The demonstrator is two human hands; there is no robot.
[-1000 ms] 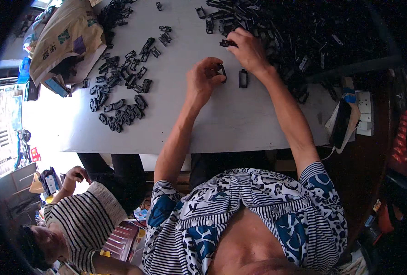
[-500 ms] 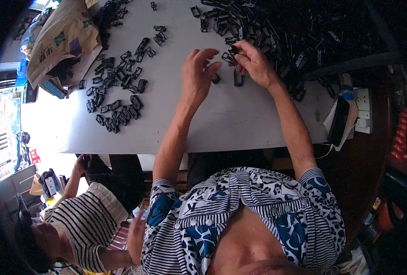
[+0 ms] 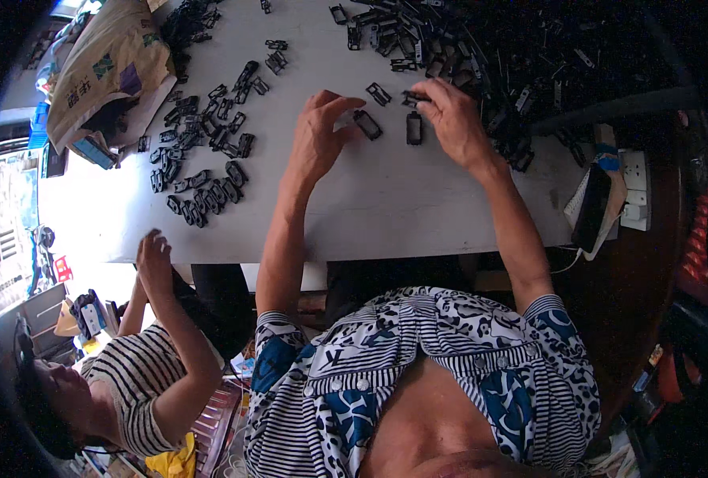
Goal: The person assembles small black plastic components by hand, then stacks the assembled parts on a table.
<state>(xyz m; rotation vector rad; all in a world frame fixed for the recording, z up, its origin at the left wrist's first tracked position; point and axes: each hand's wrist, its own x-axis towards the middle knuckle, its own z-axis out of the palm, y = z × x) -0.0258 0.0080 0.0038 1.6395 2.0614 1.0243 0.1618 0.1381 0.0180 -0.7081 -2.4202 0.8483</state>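
My left hand [image 3: 319,137] is over the pale table with its thumb and forefinger apart, nothing held between them. Right beside its fingertips a rectangular black plastic frame [image 3: 367,125] lies tilted; I cannot tell whether the thumb touches it. My right hand [image 3: 456,123] pinches a small black plastic piece [image 3: 411,99] between thumb and fingers, partly covered by them. Just below that pinch, another black frame [image 3: 414,129] rests on the table. Between the two hands, slightly farther off, lies a slimmer black frame [image 3: 378,94].
Many black pieces [image 3: 202,131] are spread at left, and a dark heap [image 3: 417,40] covers the far right. A printed paper sack [image 3: 115,72] stands far left. A phone [image 3: 592,209] and a power strip [image 3: 634,187] are at right. Another person in a striped top [image 3: 143,374] sits lower left.
My hands have moved apart, the left one toward the left. Black frames now show on the table between them. The other person's arm has risen toward the table edge.
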